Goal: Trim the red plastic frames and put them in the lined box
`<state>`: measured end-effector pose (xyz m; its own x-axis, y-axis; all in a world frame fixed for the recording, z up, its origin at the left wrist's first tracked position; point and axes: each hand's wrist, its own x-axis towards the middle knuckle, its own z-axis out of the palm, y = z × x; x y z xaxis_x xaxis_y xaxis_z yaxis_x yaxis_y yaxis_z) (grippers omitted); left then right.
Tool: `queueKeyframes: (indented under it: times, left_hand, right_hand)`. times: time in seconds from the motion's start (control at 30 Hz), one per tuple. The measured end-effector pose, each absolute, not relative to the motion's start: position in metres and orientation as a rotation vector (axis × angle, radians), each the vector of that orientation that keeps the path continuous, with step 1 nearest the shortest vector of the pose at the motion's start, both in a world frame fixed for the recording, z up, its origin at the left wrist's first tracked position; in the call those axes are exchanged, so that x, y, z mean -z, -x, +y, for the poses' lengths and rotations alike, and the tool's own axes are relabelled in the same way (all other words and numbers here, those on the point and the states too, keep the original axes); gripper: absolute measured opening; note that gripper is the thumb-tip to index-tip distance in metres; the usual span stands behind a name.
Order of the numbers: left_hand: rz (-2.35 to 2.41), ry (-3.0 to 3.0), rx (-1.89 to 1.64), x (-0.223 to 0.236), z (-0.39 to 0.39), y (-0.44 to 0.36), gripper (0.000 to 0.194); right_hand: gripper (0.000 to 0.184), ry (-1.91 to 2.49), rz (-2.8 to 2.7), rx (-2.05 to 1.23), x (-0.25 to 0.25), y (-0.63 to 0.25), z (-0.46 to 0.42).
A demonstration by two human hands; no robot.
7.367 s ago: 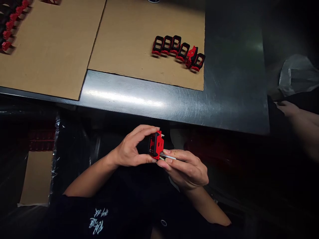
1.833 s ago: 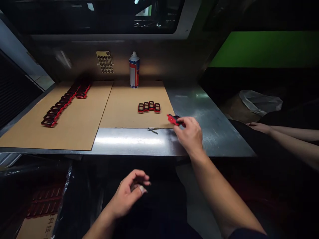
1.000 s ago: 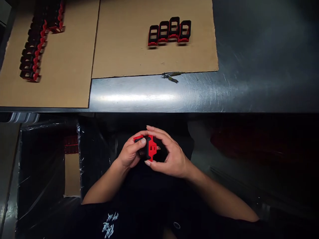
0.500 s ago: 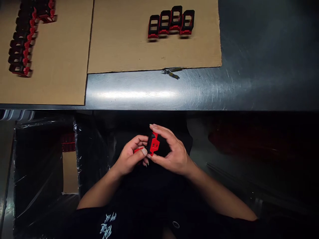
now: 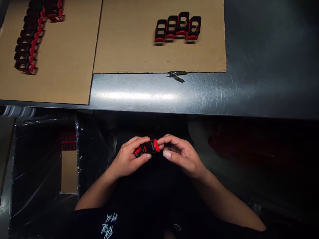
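Above my lap, my left hand (image 5: 128, 157) grips a black and red plastic frame (image 5: 151, 146) between its thumb and fingers. The frame has a window-like opening, and its red end points right. A second red and black piece (image 5: 138, 151) shows inside the same palm, mostly hidden by the fingers. My right hand (image 5: 185, 156) is at the red end, its index fingertip at or touching it. Its thumb stands apart from the piece and the fingers are partly curled, with nothing held between them.
A metal table (image 5: 139, 93) lies ahead, with cardboard sheets (image 5: 119, 49) on it. Several similar frames (image 5: 171, 28) stand on the right sheet, and a long row (image 5: 28, 46) on the left one. Cutting pliers (image 5: 177, 76) lie at the cardboard edge. A plastic-lined box (image 5: 68, 172) stands lower left.
The black and red frame has turned so its red end faces right, and it now sits in my left hand alone. My right hand has let go and moved slightly right.
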<state>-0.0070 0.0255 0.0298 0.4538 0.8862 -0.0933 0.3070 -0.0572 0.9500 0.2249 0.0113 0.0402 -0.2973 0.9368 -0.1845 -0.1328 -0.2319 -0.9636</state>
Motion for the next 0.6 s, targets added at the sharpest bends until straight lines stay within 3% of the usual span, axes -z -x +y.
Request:
queueKeyframes:
  times: [0.3,0.6]
  left_hand:
    - [0.977,-1.859,-0.662,-0.031,0.033,0.015,0.042]
    - [1.030,-1.838,-0.648,-0.027,0.036,0.015,0.050]
  right_hand:
    - [0.016,1.047,-0.979,-1.954,-0.040,-0.212,0.010]
    - [0.008,1.117,-1.131,-1.781,-0.039,-0.208,0.008]
